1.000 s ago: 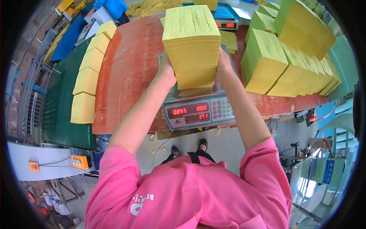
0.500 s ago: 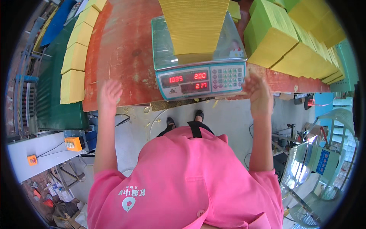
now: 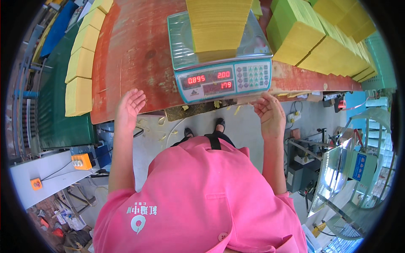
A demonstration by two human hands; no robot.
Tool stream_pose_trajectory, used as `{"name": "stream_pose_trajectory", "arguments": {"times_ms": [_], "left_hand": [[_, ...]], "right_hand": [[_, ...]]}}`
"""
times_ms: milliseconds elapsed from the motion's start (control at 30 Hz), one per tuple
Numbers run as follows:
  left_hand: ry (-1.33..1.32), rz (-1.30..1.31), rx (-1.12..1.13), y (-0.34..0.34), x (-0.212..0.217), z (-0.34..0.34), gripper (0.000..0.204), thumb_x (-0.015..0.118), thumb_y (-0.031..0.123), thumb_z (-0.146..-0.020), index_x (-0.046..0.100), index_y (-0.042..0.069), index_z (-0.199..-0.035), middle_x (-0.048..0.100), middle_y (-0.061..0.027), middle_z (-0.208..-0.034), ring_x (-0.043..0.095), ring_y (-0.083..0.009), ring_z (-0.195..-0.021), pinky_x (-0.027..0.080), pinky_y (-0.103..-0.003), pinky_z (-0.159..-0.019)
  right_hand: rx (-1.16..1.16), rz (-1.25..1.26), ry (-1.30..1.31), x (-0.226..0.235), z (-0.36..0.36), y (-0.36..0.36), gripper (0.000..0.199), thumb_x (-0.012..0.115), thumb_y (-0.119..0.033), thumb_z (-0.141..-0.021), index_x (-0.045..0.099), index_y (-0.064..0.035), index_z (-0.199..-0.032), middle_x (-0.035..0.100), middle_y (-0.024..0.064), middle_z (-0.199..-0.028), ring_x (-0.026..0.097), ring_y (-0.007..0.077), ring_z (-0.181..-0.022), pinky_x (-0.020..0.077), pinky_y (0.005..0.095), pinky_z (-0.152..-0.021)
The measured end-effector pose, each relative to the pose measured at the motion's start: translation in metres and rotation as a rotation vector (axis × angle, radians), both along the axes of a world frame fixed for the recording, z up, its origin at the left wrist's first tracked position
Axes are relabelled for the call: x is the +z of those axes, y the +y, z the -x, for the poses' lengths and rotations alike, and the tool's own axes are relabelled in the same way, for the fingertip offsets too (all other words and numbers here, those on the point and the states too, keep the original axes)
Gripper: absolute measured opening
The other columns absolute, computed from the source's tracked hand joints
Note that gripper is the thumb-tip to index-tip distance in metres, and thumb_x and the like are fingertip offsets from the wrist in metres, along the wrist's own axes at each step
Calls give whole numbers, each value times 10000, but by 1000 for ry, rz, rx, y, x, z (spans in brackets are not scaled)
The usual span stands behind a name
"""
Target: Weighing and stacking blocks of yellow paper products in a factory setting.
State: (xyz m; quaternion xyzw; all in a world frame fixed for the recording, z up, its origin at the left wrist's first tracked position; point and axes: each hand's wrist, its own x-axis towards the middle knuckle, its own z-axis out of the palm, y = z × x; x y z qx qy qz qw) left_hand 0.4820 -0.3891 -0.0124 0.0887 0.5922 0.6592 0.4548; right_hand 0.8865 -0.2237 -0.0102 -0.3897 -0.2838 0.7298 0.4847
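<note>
A teal digital scale (image 3: 223, 80) with a lit red display and a keypad stands at the front of the red table. Upright on its clear-covered pan rests a tall stack of yellow paper (image 3: 217, 29), its top cut off by the picture's upper edge. My left hand (image 3: 131, 105) hovers over the table's front edge, left of the scale, holding nothing, fingers loosely spread. Just off the scale's lower right corner is my right hand (image 3: 270, 114), also empty, its fingers apart and slightly curled. Neither hand touches the stack.
Yellow paper blocks (image 3: 79, 95) line the table's left side, beside a green surface (image 3: 63, 109). Larger yellow-green stacks (image 3: 297, 40) crowd the right of the red table (image 3: 130, 55). An orange switch box (image 3: 81, 161) sits at the left; a green metal chair (image 3: 344, 223) stands lower right.
Both hands have drawn inward toward each other, the right one also lower. The digits on the scale's display have changed. The view has shifted slightly.
</note>
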Motion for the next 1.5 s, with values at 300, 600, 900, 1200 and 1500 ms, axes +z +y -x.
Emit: {"name": "stream_pose_trajectory", "arguments": {"times_ms": [300, 600, 900, 1200, 1500], "left_hand": [[-31, -6, -38, 20, 13, -11, 351, 520, 267, -957, 560, -1, -1179, 622, -162, -1176, 597, -254, -1091, 469, -387, -956], [96, -131, -63, 72, 66, -46, 336, 492, 253, -972, 572, -7, -1169, 635, -167, -1145, 614, -244, -1060, 489, -377, -912], [366, -186, 41, 113, 92, -54, 246, 493, 204, -981, 596, 8, -1088, 670, -140, -1027, 658, -213, -928, 521, -328, -817], [306, -140, 70, 170, 68, 27, 205, 549, 200, -956, 620, 31, -1047, 671, -109, -988, 655, -189, -895, 523, -309, -795], [1296, -195, -175, 419, -15, 146, 157, 624, 176, -829, 658, 23, -839, 655, -136, -854, 641, -252, -814, 488, -364, -704]], "right_hand": [[4, 70, -6, -12, -2, -2, 233, 470, -158, -982, 617, -4, -1075, 665, 91, -910, 650, 205, -791, 515, 326, -732], [33, 58, 77, -2, -9, 38, 229, 479, -142, -977, 603, 18, -1082, 646, 93, -897, 626, 203, -804, 498, 331, -715], [-66, 21, 33, -7, -28, 83, 200, 538, -204, -934, 607, -21, -976, 555, 41, -817, 531, 153, -759, 444, 319, -650], [-230, -10, -261, -46, -21, 119, 259, 472, -260, -962, 593, -41, -897, 584, 59, -754, 532, 148, -655, 446, 293, -595], [-400, -64, -558, -58, -24, 114, 230, 506, -289, -965, 598, -82, -928, 609, 28, -716, 549, 109, -558, 390, 233, -437]]}}
